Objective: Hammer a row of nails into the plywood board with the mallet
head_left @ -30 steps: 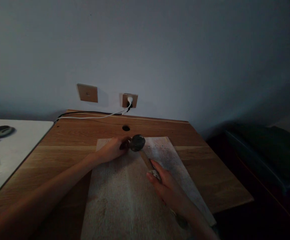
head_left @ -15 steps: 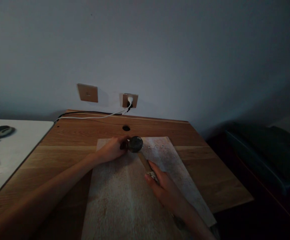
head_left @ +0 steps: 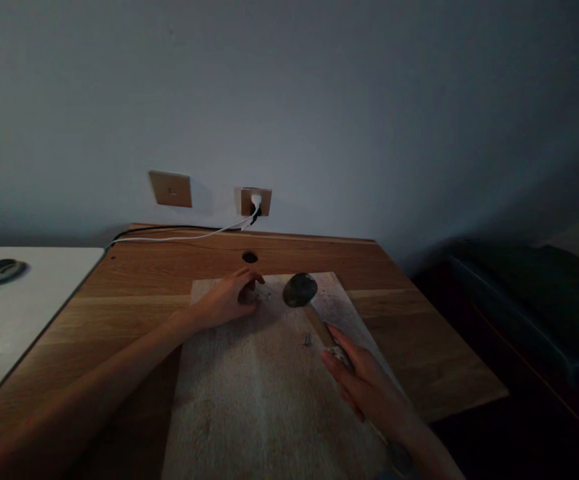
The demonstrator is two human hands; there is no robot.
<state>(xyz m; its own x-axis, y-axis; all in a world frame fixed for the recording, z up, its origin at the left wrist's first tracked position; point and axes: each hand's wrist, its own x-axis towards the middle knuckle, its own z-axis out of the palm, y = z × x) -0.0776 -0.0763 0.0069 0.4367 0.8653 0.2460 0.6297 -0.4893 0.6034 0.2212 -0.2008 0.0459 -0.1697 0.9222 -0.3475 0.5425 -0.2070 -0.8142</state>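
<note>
My right hand is wrapped round the wooden handle of a mallet. Its round dark head is raised over the far part of a pale, worn wooden board. My left hand hovers at the board's far left, fingers curled but apart, with a gap between thumb and forefinger. Just beside those fingertips are small thin bits, perhaps nails, too small to make out. A small metallic piece lies on the board between the mallet and my right hand.
The board rests on a wooden desk with a cable hole. White and black cables run along the back to a wall socket. To the left is a white table bearing a dark round object. A dark padded seat stands right.
The mallet has moved right, away from my left hand, with my right hand shifting right too. My left fingers have spread apart, and the small metallic piece on the board now shows.
</note>
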